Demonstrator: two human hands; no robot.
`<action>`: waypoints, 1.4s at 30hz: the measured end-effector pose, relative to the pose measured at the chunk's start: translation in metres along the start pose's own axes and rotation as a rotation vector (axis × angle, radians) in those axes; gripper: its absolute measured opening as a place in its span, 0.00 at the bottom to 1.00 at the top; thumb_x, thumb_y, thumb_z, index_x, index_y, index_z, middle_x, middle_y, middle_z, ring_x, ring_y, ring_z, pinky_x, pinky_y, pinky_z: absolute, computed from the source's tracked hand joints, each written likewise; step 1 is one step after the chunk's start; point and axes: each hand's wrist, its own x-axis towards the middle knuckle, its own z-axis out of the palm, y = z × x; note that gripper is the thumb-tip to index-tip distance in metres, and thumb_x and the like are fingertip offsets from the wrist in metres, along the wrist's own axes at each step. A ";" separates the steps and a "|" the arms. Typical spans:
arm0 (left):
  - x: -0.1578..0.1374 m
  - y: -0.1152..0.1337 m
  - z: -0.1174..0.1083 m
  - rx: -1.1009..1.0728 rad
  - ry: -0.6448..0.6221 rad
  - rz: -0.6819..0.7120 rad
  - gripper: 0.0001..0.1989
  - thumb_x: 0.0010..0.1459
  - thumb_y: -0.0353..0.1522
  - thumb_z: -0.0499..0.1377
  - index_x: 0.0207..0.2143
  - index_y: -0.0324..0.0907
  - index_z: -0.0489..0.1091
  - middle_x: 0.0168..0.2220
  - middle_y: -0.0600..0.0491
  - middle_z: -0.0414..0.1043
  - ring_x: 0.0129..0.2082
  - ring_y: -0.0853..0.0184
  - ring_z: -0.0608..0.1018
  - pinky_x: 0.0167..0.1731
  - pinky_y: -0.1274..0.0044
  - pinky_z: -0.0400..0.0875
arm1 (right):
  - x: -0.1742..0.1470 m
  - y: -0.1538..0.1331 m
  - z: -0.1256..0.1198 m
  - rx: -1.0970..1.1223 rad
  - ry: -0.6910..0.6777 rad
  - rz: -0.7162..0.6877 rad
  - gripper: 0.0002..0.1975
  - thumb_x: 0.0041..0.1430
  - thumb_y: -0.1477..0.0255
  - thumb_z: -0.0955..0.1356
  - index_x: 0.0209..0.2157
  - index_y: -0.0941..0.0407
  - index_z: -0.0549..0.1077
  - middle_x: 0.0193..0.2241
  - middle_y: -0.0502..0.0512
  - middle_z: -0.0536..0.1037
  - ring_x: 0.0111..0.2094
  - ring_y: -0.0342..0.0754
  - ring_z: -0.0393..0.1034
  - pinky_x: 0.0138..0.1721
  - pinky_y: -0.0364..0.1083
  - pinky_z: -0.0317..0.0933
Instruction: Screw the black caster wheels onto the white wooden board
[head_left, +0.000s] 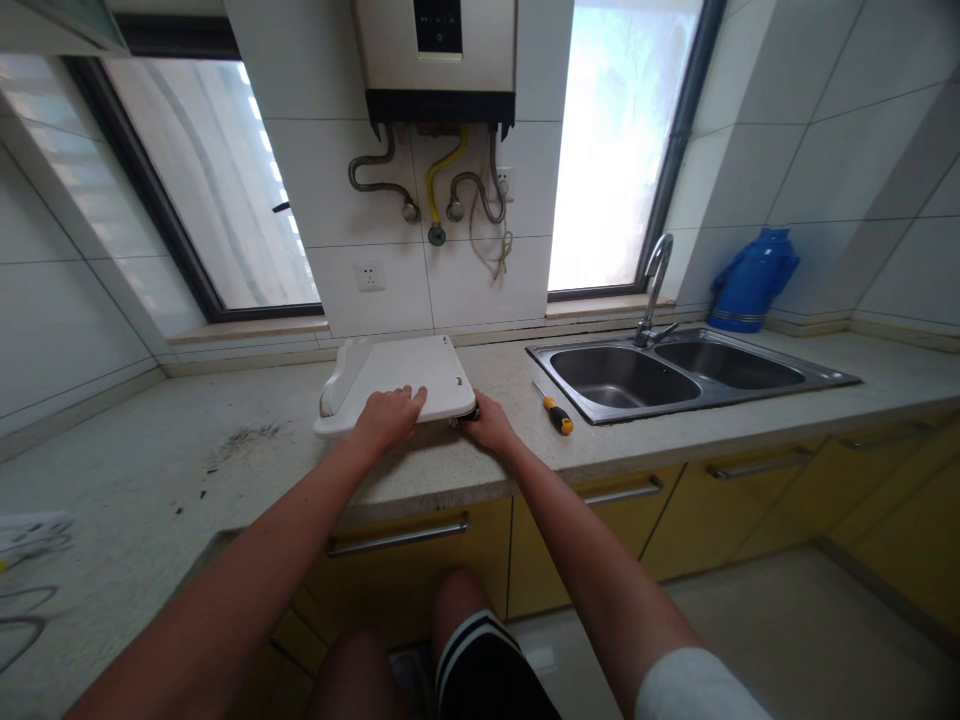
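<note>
A white flat panel (405,375) with a raised rim along its left side lies on the stone countertop. My left hand (391,415) rests on its front part, fingers stretched out over the surface. At the panel's front right corner, my right hand (486,422) is closed around something small and dark. Fingers and panel edge hide most of that part, so its kind cannot be made out. To the right of that hand, a screwdriver (557,415) with a yellow and black handle lies on the counter, its shaft pointing toward the wall.
A double steel sink (592,405) with a tap (657,275) is set into the counter at right. Behind it stands a blue container (754,285). A water heater (439,60) with hoses hangs above. Debris (247,438) and a power strip (34,530) lie at left.
</note>
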 end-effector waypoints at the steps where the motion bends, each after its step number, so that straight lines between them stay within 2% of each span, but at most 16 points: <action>1: 0.000 0.000 0.000 0.002 -0.002 0.001 0.30 0.67 0.28 0.59 0.70 0.39 0.66 0.59 0.32 0.77 0.54 0.46 0.84 0.48 0.61 0.80 | 0.000 0.001 0.000 0.006 0.006 0.007 0.21 0.52 0.75 0.77 0.49 0.52 0.78 0.50 0.56 0.86 0.51 0.57 0.79 0.55 0.53 0.70; 4: -0.001 0.000 0.002 0.005 -0.004 0.000 0.31 0.66 0.28 0.59 0.71 0.39 0.65 0.60 0.32 0.77 0.54 0.46 0.84 0.49 0.61 0.80 | 0.001 0.005 0.001 0.024 0.051 0.043 0.22 0.50 0.78 0.75 0.47 0.51 0.76 0.47 0.54 0.86 0.48 0.54 0.78 0.54 0.51 0.70; 8: -0.008 0.002 0.007 0.005 0.002 -0.002 0.31 0.66 0.26 0.57 0.71 0.37 0.65 0.62 0.30 0.75 0.57 0.45 0.83 0.48 0.59 0.82 | 0.002 0.016 0.001 0.049 0.242 0.154 0.24 0.50 0.81 0.70 0.50 0.52 0.73 0.51 0.59 0.82 0.52 0.54 0.75 0.59 0.54 0.67; 13: -0.022 0.006 0.022 -0.005 0.028 -0.016 0.32 0.66 0.24 0.55 0.72 0.38 0.64 0.67 0.30 0.71 0.64 0.46 0.78 0.51 0.60 0.82 | 0.006 0.026 -0.001 0.155 0.470 0.272 0.24 0.57 0.73 0.70 0.55 0.54 0.68 0.53 0.64 0.80 0.54 0.55 0.76 0.59 0.55 0.69; 18: -0.033 0.007 0.031 -0.052 0.050 -0.056 0.34 0.66 0.23 0.55 0.73 0.41 0.64 0.72 0.34 0.67 0.69 0.48 0.75 0.60 0.60 0.79 | 0.006 0.018 -0.003 0.291 0.513 0.239 0.24 0.58 0.65 0.72 0.55 0.54 0.70 0.53 0.64 0.81 0.49 0.52 0.78 0.53 0.50 0.73; 21: -0.039 0.002 0.034 -0.118 0.073 -0.064 0.33 0.67 0.25 0.56 0.74 0.38 0.63 0.73 0.34 0.66 0.71 0.49 0.73 0.66 0.60 0.74 | 0.001 0.005 -0.008 0.347 0.516 0.197 0.26 0.56 0.60 0.74 0.54 0.56 0.73 0.52 0.64 0.83 0.48 0.52 0.80 0.51 0.50 0.74; 24: -0.052 -0.001 0.042 -0.249 0.163 0.014 0.31 0.70 0.31 0.59 0.73 0.32 0.65 0.73 0.32 0.65 0.72 0.48 0.71 0.72 0.58 0.67 | -0.007 -0.009 -0.014 0.407 0.513 0.133 0.27 0.55 0.57 0.76 0.52 0.56 0.75 0.49 0.63 0.84 0.46 0.53 0.80 0.51 0.52 0.75; 26: -0.068 0.003 0.047 -0.364 0.291 0.077 0.28 0.71 0.33 0.58 0.71 0.34 0.67 0.72 0.35 0.67 0.71 0.49 0.73 0.74 0.56 0.64 | -0.015 -0.020 -0.018 0.445 0.504 0.085 0.27 0.53 0.57 0.77 0.50 0.56 0.77 0.46 0.62 0.85 0.45 0.54 0.80 0.51 0.53 0.76; 28: -0.087 0.015 0.049 -0.500 0.455 0.082 0.24 0.73 0.33 0.56 0.69 0.40 0.70 0.69 0.41 0.73 0.68 0.53 0.76 0.73 0.57 0.67 | -0.026 -0.032 -0.020 0.475 0.496 0.041 0.26 0.52 0.57 0.78 0.49 0.56 0.78 0.44 0.61 0.85 0.44 0.54 0.80 0.49 0.53 0.76; 31: -0.112 0.042 0.041 -0.734 0.645 -0.019 0.19 0.76 0.35 0.56 0.64 0.44 0.74 0.61 0.44 0.80 0.62 0.58 0.81 0.65 0.63 0.77 | -0.048 -0.055 -0.017 0.517 0.472 -0.012 0.24 0.53 0.58 0.79 0.48 0.54 0.78 0.42 0.58 0.85 0.42 0.52 0.80 0.47 0.52 0.76; 35: -0.130 0.066 0.008 -0.930 0.815 -0.145 0.12 0.74 0.36 0.60 0.54 0.48 0.80 0.52 0.48 0.84 0.53 0.60 0.85 0.56 0.66 0.82 | -0.084 -0.093 -0.008 0.633 0.401 -0.097 0.22 0.54 0.62 0.82 0.48 0.52 0.79 0.41 0.56 0.85 0.41 0.51 0.81 0.44 0.50 0.76; 39: -0.140 0.058 -0.024 -0.944 0.926 -0.151 0.10 0.71 0.38 0.66 0.52 0.51 0.83 0.50 0.49 0.84 0.51 0.59 0.85 0.55 0.65 0.83 | -0.108 -0.130 0.000 0.632 0.342 -0.128 0.21 0.55 0.63 0.82 0.48 0.50 0.79 0.40 0.55 0.84 0.39 0.50 0.80 0.42 0.50 0.77; 42: -0.148 0.040 -0.033 -0.915 0.912 -0.091 0.13 0.68 0.39 0.69 0.54 0.51 0.83 0.53 0.48 0.84 0.53 0.57 0.84 0.55 0.63 0.83 | -0.111 -0.148 0.007 0.601 0.327 -0.158 0.19 0.56 0.64 0.82 0.47 0.50 0.79 0.39 0.54 0.84 0.39 0.51 0.80 0.41 0.50 0.77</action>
